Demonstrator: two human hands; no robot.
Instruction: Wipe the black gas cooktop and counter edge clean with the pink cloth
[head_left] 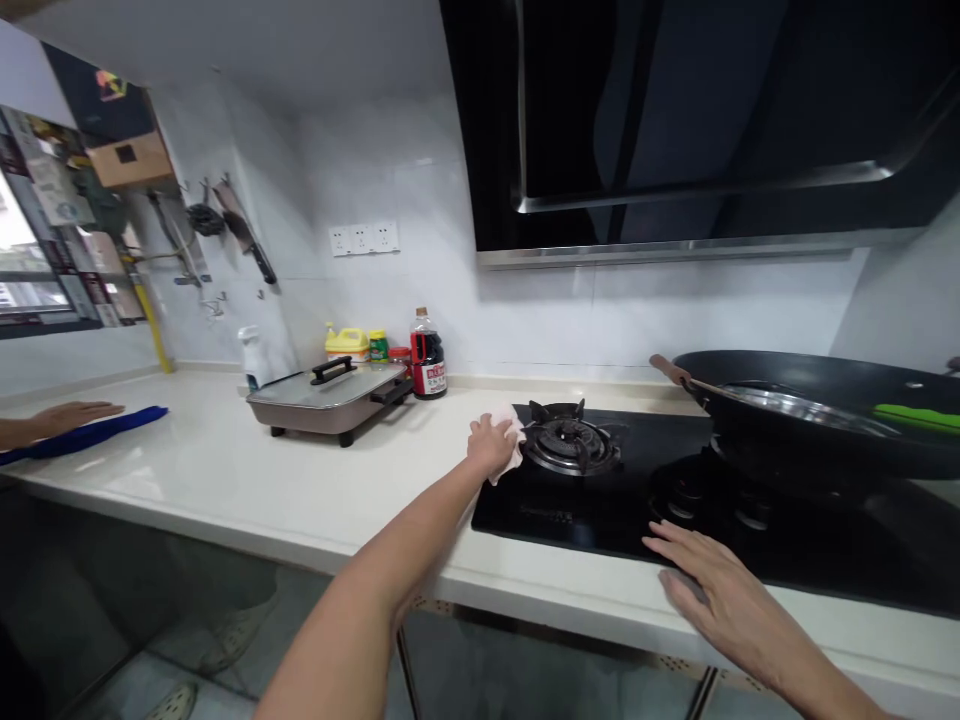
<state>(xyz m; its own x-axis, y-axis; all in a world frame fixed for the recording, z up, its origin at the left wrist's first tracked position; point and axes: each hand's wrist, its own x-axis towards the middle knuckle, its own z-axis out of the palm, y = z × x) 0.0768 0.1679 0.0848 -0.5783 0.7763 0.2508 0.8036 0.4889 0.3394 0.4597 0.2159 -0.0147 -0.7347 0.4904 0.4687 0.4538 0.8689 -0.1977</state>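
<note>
My left hand (pixel 491 445) is closed on a crumpled pale cloth (pixel 511 462), pressed against the left edge of the black gas stove (pixel 570 515). Just right of the cloth sits the left burner (pixel 571 440) with its black pan support. My right hand (pixel 709 580) is spread out with nothing in it, its fingertips over the stove's front edge, close to the control knobs (pixel 681 500). A large black wok (pixel 795 440) with a wooden handle rests on the right side of the stove. Inside the wok lie a shiny metal lid or pan and something bright green.
On the white counter (pixel 390 490) stand an electric pan (pixel 319 405) with a glass lid, a soy sauce bottle (pixel 428 360), a yellow jug (pixel 347 345) and a spray bottle (pixel 255 358). At far left, another person's hand (pixel 71 415) lies by a blue cloth (pixel 97 432). A range hood (pixel 675 120) overhangs the stove.
</note>
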